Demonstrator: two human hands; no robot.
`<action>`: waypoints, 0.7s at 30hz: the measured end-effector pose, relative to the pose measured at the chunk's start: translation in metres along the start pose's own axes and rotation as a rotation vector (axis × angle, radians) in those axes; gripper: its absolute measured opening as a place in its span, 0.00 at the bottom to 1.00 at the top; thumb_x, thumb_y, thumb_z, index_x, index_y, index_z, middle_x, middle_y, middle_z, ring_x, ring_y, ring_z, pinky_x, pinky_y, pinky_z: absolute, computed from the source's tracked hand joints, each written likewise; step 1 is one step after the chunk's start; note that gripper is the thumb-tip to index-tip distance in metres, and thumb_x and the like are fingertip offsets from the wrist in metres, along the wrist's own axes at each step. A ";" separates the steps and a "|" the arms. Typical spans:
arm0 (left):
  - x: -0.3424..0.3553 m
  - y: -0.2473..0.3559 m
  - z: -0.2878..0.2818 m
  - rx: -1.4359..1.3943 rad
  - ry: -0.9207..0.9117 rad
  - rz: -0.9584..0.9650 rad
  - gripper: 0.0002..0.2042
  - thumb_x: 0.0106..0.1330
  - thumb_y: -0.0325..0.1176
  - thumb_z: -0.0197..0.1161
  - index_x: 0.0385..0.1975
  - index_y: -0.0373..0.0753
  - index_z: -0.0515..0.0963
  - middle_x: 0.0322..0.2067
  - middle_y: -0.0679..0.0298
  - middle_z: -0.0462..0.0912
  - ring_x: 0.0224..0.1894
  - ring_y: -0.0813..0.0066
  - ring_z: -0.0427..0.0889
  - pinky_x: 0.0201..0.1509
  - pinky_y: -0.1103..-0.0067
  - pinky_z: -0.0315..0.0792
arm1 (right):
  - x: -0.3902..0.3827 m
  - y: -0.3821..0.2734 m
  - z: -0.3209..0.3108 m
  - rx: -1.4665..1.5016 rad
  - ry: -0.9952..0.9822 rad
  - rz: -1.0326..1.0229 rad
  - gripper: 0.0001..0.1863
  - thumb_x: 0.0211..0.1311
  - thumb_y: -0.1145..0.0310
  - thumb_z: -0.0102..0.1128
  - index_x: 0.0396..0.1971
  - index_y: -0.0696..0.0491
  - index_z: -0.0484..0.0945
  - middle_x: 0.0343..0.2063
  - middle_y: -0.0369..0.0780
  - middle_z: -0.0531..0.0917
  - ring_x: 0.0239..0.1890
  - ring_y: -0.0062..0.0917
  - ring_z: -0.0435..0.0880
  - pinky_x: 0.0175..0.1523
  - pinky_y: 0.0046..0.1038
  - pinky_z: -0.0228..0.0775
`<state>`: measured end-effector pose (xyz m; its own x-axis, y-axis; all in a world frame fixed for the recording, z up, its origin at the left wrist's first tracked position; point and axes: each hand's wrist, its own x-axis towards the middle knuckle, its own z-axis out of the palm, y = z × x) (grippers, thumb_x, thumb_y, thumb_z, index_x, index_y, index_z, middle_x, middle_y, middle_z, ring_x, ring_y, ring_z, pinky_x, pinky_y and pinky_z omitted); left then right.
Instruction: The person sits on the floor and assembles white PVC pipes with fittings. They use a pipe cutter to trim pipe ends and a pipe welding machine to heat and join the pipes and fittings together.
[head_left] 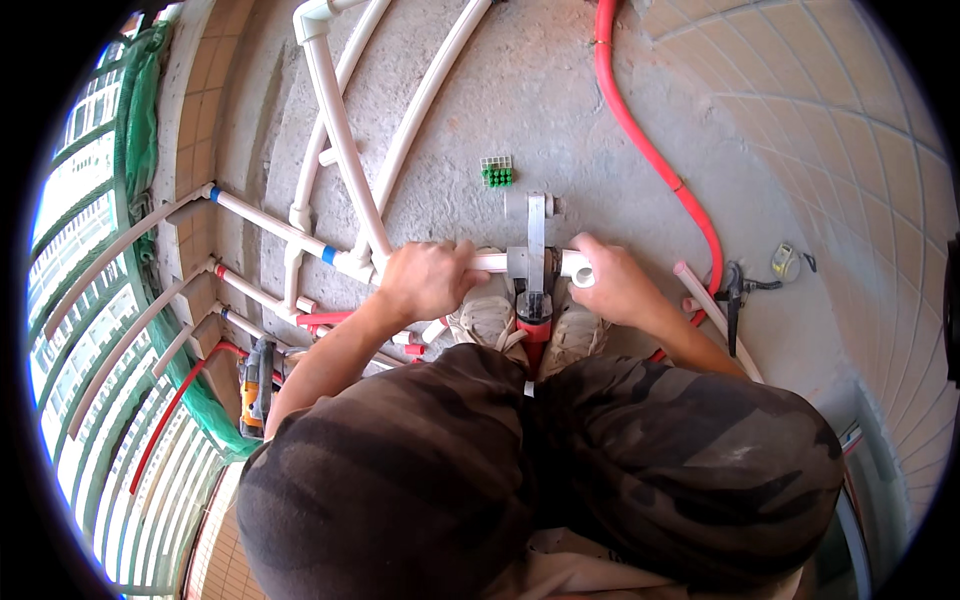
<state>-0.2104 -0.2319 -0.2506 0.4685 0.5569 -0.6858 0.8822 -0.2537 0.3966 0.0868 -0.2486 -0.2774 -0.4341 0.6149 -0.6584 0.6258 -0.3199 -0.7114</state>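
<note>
A pipe welding iron (536, 250) stands upright between my shoes, with an upright metal plate, dark sockets on its sides and a red body (534, 340). My left hand (425, 282) is closed round a white plastic pipe (490, 262), whose end meets the iron's left socket. On the other side my right hand (612, 282) grips a white pipe fitting (577, 264), its round opening facing up toward me, against the right socket. How deep either piece sits on the sockets I cannot tell.
White pipes (340, 150) run across the concrete floor on the left. Ahead lies a small block of green plugs (497, 176). A red conduit (640, 135) curves down the right, near a black-handled tool (735, 300) and a tape measure (785, 262). An orange power tool (252, 385) sits at left.
</note>
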 end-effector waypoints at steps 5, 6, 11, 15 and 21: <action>-0.004 -0.001 -0.001 -0.009 0.002 -0.017 0.21 0.71 0.54 0.58 0.40 0.39 0.75 0.31 0.51 0.85 0.35 0.47 0.86 0.39 0.57 0.79 | -0.002 0.003 -0.003 -0.111 0.022 -0.048 0.21 0.52 0.70 0.65 0.48 0.57 0.74 0.33 0.54 0.84 0.38 0.53 0.84 0.43 0.45 0.75; -0.005 -0.002 -0.001 -0.006 0.017 -0.018 0.20 0.71 0.54 0.58 0.39 0.39 0.75 0.30 0.52 0.84 0.34 0.47 0.86 0.37 0.57 0.78 | -0.003 0.004 -0.005 -0.106 0.021 -0.054 0.21 0.53 0.70 0.65 0.48 0.57 0.74 0.33 0.54 0.84 0.39 0.53 0.84 0.43 0.45 0.75; -0.007 -0.010 0.007 -0.010 0.091 -0.001 0.20 0.70 0.54 0.59 0.36 0.40 0.73 0.28 0.53 0.83 0.31 0.46 0.84 0.33 0.56 0.76 | -0.008 0.005 -0.007 0.000 0.076 -0.033 0.16 0.53 0.71 0.62 0.43 0.59 0.74 0.35 0.57 0.84 0.42 0.56 0.83 0.46 0.49 0.73; -0.004 -0.005 0.009 -0.001 0.068 0.000 0.21 0.70 0.55 0.58 0.39 0.40 0.75 0.30 0.53 0.85 0.33 0.48 0.86 0.35 0.57 0.79 | -0.006 0.010 -0.004 -0.030 0.037 -0.005 0.20 0.53 0.71 0.63 0.47 0.60 0.76 0.35 0.55 0.85 0.41 0.52 0.84 0.45 0.44 0.75; 0.000 -0.004 0.009 0.027 0.072 0.029 0.21 0.70 0.54 0.59 0.38 0.39 0.75 0.29 0.53 0.84 0.32 0.48 0.86 0.35 0.57 0.79 | -0.003 0.008 0.001 -0.046 0.036 -0.023 0.19 0.52 0.71 0.63 0.45 0.60 0.75 0.33 0.55 0.84 0.39 0.53 0.85 0.43 0.45 0.75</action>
<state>-0.2132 -0.2380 -0.2574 0.4898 0.6041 -0.6286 0.8699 -0.2911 0.3981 0.0921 -0.2537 -0.2818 -0.4255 0.6478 -0.6319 0.6453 -0.2724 -0.7138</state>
